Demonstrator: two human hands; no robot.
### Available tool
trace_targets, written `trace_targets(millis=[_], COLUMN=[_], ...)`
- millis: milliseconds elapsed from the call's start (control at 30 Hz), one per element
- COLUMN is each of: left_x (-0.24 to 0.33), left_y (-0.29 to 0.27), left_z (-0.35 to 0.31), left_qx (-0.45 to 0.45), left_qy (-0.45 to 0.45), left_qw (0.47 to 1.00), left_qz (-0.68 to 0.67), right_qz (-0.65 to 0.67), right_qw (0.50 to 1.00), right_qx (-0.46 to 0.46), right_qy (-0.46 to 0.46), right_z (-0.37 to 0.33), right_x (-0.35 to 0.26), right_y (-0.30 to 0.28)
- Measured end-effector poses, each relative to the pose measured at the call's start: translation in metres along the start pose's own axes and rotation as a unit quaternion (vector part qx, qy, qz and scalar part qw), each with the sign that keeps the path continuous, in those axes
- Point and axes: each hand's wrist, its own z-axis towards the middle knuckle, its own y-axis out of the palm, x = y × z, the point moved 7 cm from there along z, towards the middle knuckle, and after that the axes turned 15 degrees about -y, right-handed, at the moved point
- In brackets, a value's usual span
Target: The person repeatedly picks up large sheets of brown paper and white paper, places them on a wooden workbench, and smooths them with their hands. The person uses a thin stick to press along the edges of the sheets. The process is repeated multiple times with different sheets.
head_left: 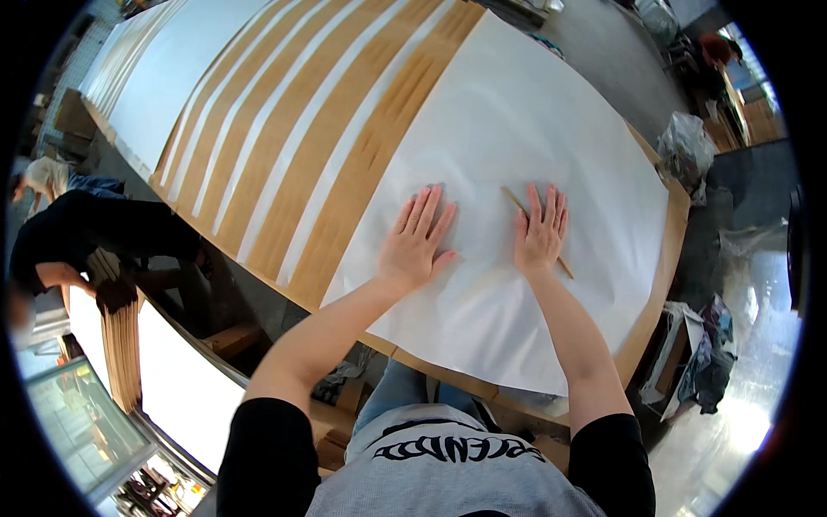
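A large white sheet (534, 103) lies over brown board on the work surface in front of me. My left hand (417, 239) rests flat on the sheet, palm down, fingers stretched out and thumb apart. To its right, my right hand (539, 234) also lies palm down with its fingers extended. A thin yellowish stick (565, 268) passes slantwise beneath the right hand, both ends showing; the hand is not closed around it. Faint creases run through the sheet near the hands.
Left of the sheet, brown boards and white sheets overlap in staggered strips (293, 164). Another person (103, 233) handles a stack of brown boards (121, 345) at the left. Clear plastic bags (687, 146) and dark scrap (713, 353) lie off the right edge.
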Motion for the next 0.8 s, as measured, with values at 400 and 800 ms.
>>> trace_targets(millis=[400,800], left_x=[0.046,0.101], left_y=[0.023,0.107], left_z=[-0.100,-0.549], left_qx=[0.044,0.016], left_qy=[-0.177,-0.649], left_qw=[0.980,0.700], left_qz=[0.075,-0.298], right_qz=[-0.009,-0.034], right_qw=[0.990,0.977], right_qx=[0.132,-0.017], right_qy=[-0.049,-0.210], right_z=[-0.001,-0.019], right_x=[0.001,0.065], right_y=[0.005,0.032])
